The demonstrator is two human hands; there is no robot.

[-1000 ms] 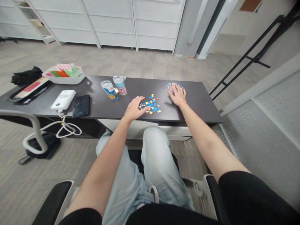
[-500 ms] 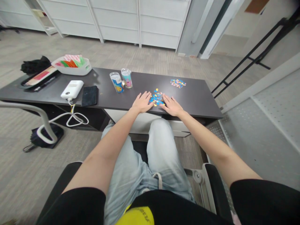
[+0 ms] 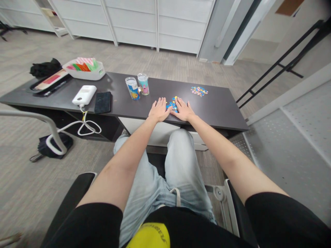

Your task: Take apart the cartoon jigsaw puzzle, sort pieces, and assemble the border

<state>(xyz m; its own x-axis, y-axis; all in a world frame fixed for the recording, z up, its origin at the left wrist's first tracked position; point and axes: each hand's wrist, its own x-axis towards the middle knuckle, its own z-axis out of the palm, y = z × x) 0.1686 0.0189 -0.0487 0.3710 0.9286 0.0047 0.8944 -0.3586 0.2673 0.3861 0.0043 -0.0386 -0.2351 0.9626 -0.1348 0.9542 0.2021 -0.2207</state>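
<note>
Small blue and yellow jigsaw puzzle pieces (image 3: 171, 103) lie in a loose heap on the dark table (image 3: 214, 110), between my two hands. My left hand (image 3: 158, 110) rests flat at the heap's left side, fingers stretched out. On the other side my right hand (image 3: 183, 110) is spread flat, its fingers covering part of the pieces. The thumbs nearly meet at the heap's near edge. Farther right and back lies a second heap of pink, blue and yellow puzzle pieces (image 3: 199, 91), apart from both hands.
Two clear-topped printed canisters (image 3: 133, 90) (image 3: 143, 85) stand left of my hands. Farther left are a black phone (image 3: 102, 102), a white power bank (image 3: 84, 95) with a cable, a white basket (image 3: 88, 75) of colourful packets and a black tray (image 3: 49, 84).
My right hand has moved left and over part of the heap, so the hands are closer together. The heap between them looks narrower. The view has shifted slightly.
</note>
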